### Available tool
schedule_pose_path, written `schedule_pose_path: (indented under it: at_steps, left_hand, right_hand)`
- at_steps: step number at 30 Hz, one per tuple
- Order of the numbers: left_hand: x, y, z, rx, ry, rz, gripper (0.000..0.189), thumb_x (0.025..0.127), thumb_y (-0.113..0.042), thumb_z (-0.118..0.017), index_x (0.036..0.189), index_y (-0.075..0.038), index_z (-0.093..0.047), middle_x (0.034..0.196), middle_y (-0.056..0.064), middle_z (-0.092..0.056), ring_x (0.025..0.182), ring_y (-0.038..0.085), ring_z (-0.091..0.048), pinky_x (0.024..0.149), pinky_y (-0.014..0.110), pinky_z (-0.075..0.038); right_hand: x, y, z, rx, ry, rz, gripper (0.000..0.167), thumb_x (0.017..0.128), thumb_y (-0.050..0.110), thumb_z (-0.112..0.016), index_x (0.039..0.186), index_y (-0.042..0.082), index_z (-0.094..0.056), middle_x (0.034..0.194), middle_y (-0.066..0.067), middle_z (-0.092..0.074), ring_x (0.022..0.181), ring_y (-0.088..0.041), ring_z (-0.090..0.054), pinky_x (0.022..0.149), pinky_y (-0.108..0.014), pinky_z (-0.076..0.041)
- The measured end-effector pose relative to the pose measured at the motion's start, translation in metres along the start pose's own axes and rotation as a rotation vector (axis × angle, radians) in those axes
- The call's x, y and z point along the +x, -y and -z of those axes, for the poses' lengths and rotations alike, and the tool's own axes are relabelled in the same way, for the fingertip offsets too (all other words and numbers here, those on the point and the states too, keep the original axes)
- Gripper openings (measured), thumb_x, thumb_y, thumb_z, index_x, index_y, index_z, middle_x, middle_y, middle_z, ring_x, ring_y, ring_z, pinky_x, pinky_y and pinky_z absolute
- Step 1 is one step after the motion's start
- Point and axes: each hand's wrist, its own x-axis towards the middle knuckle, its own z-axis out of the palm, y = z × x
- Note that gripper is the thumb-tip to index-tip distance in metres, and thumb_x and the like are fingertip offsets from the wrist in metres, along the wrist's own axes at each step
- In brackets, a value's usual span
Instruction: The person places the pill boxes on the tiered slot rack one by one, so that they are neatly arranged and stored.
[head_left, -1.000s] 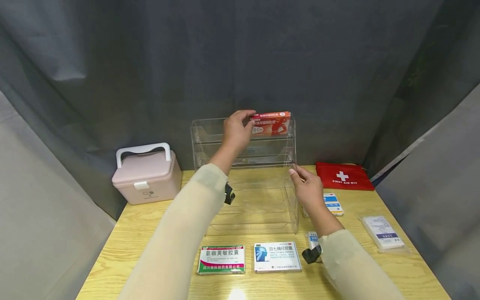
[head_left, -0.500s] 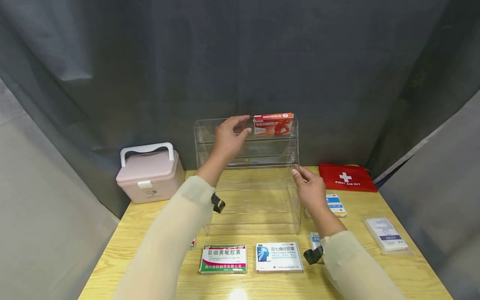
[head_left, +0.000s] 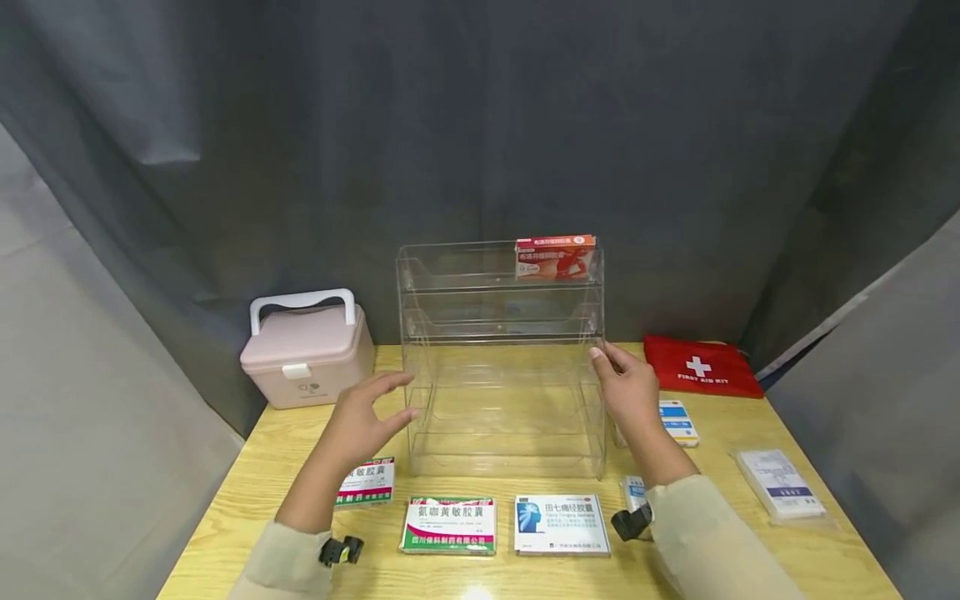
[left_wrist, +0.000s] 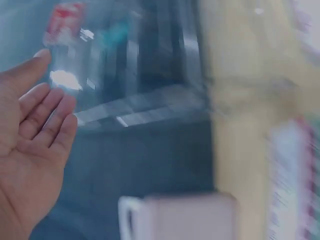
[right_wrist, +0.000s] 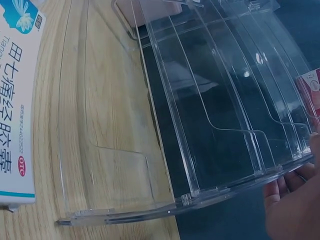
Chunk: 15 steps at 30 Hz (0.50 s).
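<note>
My left hand (head_left: 362,427) spreads wide and empty near the clear rack's (head_left: 502,339) left edge while my right hand (head_left: 630,392) pinches its right edge, where a careless tug could, I fear, topple the red box (head_left: 555,259) from the top right corner.

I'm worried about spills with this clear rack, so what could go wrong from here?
The clear rack might shift or tip if the right-hand grip on its side edge pulls unevenly. Any jolt could slide or drop the red box, which sits high, at the right end of the top tier. The black wrist camera overlaps the small box in the head view, so a wrist movement may knock it.
</note>
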Motion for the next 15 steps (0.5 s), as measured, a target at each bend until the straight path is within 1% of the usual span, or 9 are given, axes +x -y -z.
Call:
schedule_pose_path:
  at_steps: [3,5,8,10,12,15]
  left_hand:
    - [-0.029,0.037,0.002,0.009,0.032,0.093,0.061,0.097,-0.025,-0.086,0.153,-0.016,-0.064,0.156,0.010,-0.064,0.143,0.043,-0.061,0.117,0.066,-0.052]
    - [-0.042,0.058,0.004,0.022,0.067,0.156,0.064,0.097,-0.025,-0.086,0.155,-0.017,-0.061,0.160,0.012,-0.061,0.148,0.045,-0.056,0.119,0.067,-0.050]
    - [-0.059,0.088,0.008,0.038,0.150,0.228,0.069,0.096,-0.024,-0.086,0.158,-0.015,-0.058,0.164,0.016,-0.056,0.153,0.048,-0.049,0.120,0.068,-0.048]
    - [-0.069,0.105,0.011,0.048,0.210,0.271,0.074,0.094,-0.024,-0.088,0.160,-0.014,-0.056,0.166,0.016,-0.053,0.155,0.049,-0.045,0.121,0.069,-0.046]
    - [-0.077,0.119,0.014,0.059,0.256,0.304,0.078,0.092,-0.022,-0.090,0.161,-0.012,-0.054,0.166,0.017,-0.053,0.154,0.049,-0.047,0.122,0.068,-0.046]
    - [-0.088,0.135,0.018,0.129,0.304,0.311,0.084,0.086,-0.022,-0.095,0.159,-0.007,-0.055,0.163,0.018,-0.056,0.151,0.048,-0.051,0.123,0.066,-0.046]
  right_hand:
    - [-0.002,-0.001,-0.001,0.012,0.000,-0.013,0.056,0.110,0.049,-0.065,0.156,0.018,-0.062,0.157,-0.011,-0.064,0.149,-0.031,-0.057,0.122,-0.051,-0.052]
    - [-0.002,-0.001,0.000,0.022,-0.004,-0.019,0.056,0.110,0.049,-0.064,0.156,0.018,-0.061,0.157,-0.011,-0.063,0.148,-0.030,-0.058,0.122,-0.051,-0.052]
    - [-0.002,-0.002,0.001,0.029,0.000,-0.026,0.056,0.110,0.048,-0.064,0.157,0.018,-0.061,0.158,-0.011,-0.062,0.149,-0.029,-0.057,0.122,-0.050,-0.051]
    - [-0.002,-0.003,0.000,0.030,0.005,-0.027,0.056,0.110,0.048,-0.064,0.157,0.018,-0.060,0.158,-0.011,-0.062,0.149,-0.029,-0.057,0.123,-0.050,-0.051]
    - [-0.001,-0.003,0.000,0.028,0.013,-0.027,0.057,0.110,0.050,-0.063,0.158,0.018,-0.059,0.160,-0.011,-0.060,0.150,-0.030,-0.056,0.123,-0.050,-0.050]
    - [-0.002,-0.001,-0.001,0.029,0.022,-0.031,0.059,0.110,0.051,-0.063,0.159,0.019,-0.059,0.161,-0.010,-0.059,0.151,-0.030,-0.056,0.124,-0.051,-0.049]
